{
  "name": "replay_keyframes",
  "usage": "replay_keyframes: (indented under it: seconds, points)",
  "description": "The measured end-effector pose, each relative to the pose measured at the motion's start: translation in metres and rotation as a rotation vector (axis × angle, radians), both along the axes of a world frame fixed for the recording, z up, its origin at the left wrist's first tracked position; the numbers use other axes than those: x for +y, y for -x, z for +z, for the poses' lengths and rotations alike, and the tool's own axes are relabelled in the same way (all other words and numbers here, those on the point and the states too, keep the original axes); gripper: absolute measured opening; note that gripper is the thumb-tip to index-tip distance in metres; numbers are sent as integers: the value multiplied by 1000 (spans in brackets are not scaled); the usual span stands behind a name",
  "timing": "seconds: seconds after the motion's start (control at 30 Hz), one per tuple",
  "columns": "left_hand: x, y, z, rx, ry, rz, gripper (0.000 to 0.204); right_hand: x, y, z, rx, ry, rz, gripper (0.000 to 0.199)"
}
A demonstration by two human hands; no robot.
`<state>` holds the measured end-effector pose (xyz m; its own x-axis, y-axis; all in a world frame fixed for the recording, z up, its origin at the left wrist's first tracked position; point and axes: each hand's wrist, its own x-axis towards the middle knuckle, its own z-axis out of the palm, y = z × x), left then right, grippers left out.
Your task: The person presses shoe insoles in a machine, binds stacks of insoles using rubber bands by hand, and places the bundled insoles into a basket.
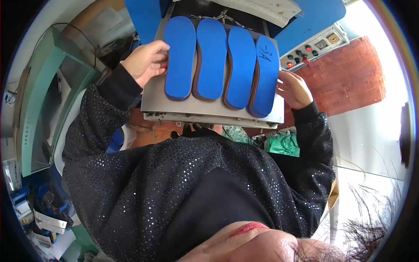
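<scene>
Four stacks aside, the blue shoe insoles stand side by side in a row on a pale metal plate (152,98). My left hand (147,62) is beside the leftmost insole (180,56), its thumb and fingertips at that insole's outer edge, fingers apart. The second insole (211,56) and third insole (241,65) lie between my hands, brown layers showing under them. At the far right, my right hand (296,89) has its fingertips along the outer side of the rightmost insole stack (265,83), which bears a dark handwritten mark. Its fingers look apart, partly hidden by the edge.
A blue machine (312,19) rises behind the plate, with a control panel (314,49) of buttons and a lit red lamp. Reddish wooden board (345,78) stands at the right. A green cabinet (41,105) is at the left, and a green bag (283,143) lies below the plate.
</scene>
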<state>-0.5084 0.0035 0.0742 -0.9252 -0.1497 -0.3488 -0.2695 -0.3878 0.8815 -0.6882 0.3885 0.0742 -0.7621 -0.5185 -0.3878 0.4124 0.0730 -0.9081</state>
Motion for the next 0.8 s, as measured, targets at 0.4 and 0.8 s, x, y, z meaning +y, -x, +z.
replay_keyframes:
  seconds: [0.4, 0.8]
  points:
    - [10, 14, -22, 66, 92, 62, 24, -27, -9, -11, 147, -138, 43, 26]
    - [21, -7, 15, 310, 67, 154, 49, -16, -35, 33, 209, 62, -69, 28]
